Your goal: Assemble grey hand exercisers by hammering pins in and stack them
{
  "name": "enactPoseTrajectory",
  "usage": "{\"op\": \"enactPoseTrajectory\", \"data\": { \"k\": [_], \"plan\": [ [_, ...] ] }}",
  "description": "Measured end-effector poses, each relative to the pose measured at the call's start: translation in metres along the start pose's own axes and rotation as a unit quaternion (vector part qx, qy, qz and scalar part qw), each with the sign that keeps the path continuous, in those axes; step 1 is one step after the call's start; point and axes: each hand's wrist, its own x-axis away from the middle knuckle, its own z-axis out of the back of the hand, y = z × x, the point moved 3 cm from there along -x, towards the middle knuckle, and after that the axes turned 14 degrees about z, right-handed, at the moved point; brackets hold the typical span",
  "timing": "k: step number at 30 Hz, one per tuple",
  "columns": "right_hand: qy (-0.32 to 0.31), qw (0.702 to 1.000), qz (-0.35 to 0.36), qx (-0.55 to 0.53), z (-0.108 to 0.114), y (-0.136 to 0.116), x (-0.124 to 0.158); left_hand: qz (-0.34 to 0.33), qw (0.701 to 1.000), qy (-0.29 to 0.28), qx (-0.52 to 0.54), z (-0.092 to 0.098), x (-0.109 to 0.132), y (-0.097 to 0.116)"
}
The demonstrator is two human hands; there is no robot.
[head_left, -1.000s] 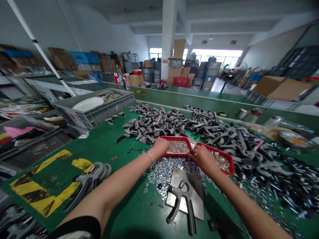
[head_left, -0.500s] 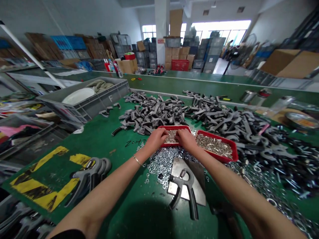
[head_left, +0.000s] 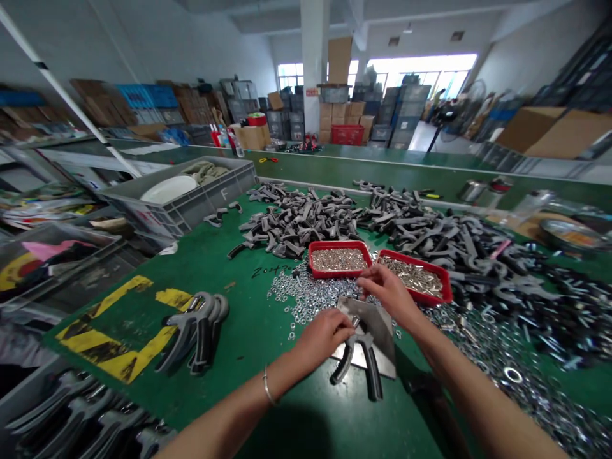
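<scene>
A grey and black hand grip strengthener (head_left: pixel 370 366) with a coil spring lies on a metal plate (head_left: pixel 386 328), handles pointing at me. My left hand (head_left: pixel 319 338) is closed at its spring end, covering part of the head; whatever is between the fingertips is hidden. Above the plate's far edge, my right hand (head_left: pixel 389 294) is held in a pinch, and anything in it is too small to name. Just beyond it stand a red tray of tiny metal pieces (head_left: pixel 339 245) and a red tray of metal pins (head_left: pixel 448 290).
Silvery nuts or rings (head_left: pixel 306 296) are scattered around the plate. Grey handle parts (head_left: pixel 306 220) form large heaps behind the trays. Assembled hand grips (head_left: pixel 203 328) rest at left by yellow-black tape (head_left: pixel 119 363). A grey crate (head_left: pixel 191 204) stands at the back left.
Both hands have come out of the tray of tiny pieces toward me. The left reached the hand grip on the plate; the right stopped short of it, in front of the trays.
</scene>
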Motion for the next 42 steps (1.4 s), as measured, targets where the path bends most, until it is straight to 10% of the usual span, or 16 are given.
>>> {"op": "enactPoseTrajectory", "data": {
  "k": [10, 30, 42],
  "plan": [
    [0.052, 0.973, -0.142, -0.177, 0.016, 0.038, 0.126, -0.146, 0.956, 0.092, -0.236, -0.029, 0.004, -0.005],
    [0.071, 0.943, -0.152, -0.288, -0.001, 0.027, 0.149, -0.315, 0.822, 0.008, -0.475, -0.031, -0.003, 0.027],
    [0.101, 0.901, -0.18, -0.381, -0.029, -0.004, 0.162, -0.096, 0.984, 0.069, -0.133, -0.022, 0.055, 0.034]
  ]
}}
